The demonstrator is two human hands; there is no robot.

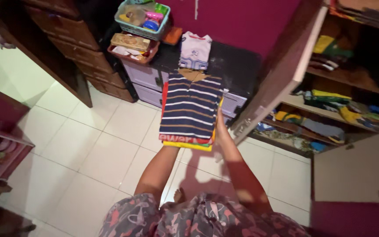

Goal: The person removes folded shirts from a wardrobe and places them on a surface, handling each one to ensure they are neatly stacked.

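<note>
I carry a stack of folded clothes [191, 109] in front of me, a navy shirt with white and tan stripes on top, red and yellow garments under it. My left hand is hidden beneath the stack; only its forearm shows. My right hand [220, 127] presses against the stack's right side. A white folded shirt [194, 50] lies on the black top of a lilac drawer unit [148, 79] just beyond the stack.
An open wooden wardrobe [352, 87] with shelves of folded clothes stands on the right, its door [281, 70] swung out toward me. A teal basket [142, 17] and a red tray [132, 48] sit on the drawer unit. Dark wooden drawers [73, 48] at left; white tiled floor [88, 145].
</note>
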